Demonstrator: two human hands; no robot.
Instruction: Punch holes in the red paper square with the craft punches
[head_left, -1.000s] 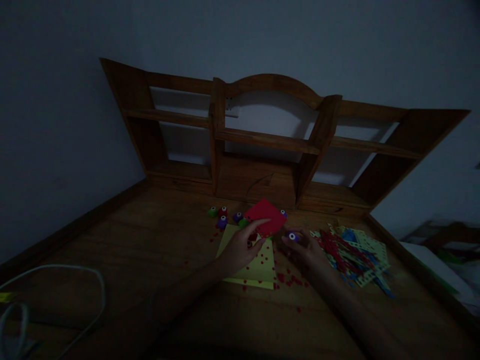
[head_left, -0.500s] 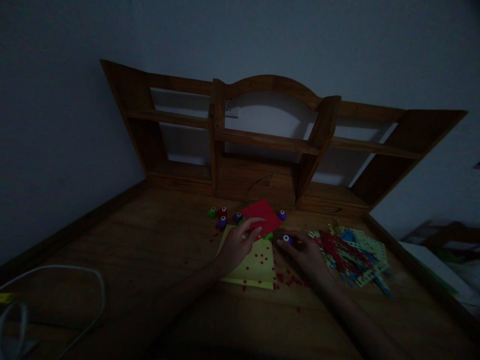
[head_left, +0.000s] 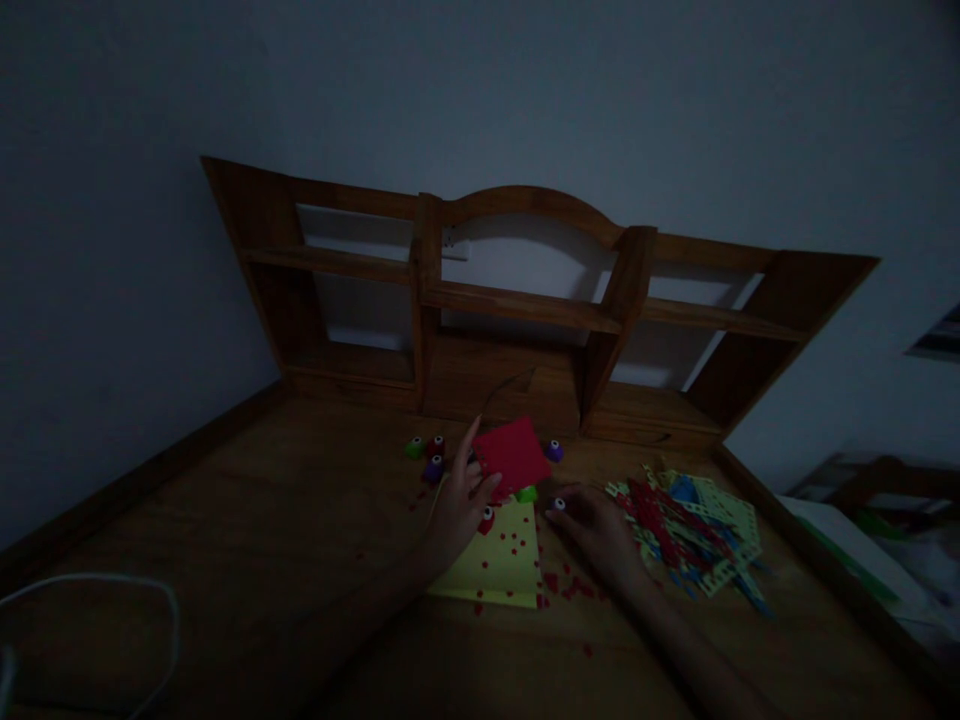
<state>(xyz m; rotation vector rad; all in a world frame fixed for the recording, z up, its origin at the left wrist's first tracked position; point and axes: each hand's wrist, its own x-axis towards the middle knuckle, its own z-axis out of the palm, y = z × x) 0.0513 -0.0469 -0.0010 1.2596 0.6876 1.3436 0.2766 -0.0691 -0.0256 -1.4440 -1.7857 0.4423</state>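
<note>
My left hand (head_left: 454,508) is over the left side of the yellow paper (head_left: 495,570), its index finger raised and its thumb apart, beside the red paper (head_left: 517,455). Just below that thumb is a small red craft punch (head_left: 486,519) with an eye-like top; whether the hand touches it is unclear. A green craft punch (head_left: 527,494) shows at the red sheet's lower edge. To the right, my right hand (head_left: 596,520) is closed on a dark purple craft punch (head_left: 557,506). Small red paper cutouts (head_left: 514,537) lie scattered on the yellow paper.
Several craft punches stand at the back left, among them a green punch (head_left: 414,448); a purple punch (head_left: 553,451) is behind the red sheet. A pile of plastic strips (head_left: 690,530) lies right. Behind rises a wooden shelf (head_left: 517,305). A white cable (head_left: 112,577) curves at left.
My left index finger has lifted and spread away from the red paper, and the red punch below the thumb now shows. My right hand still holds the purple punch. The camera view has shifted slightly.
</note>
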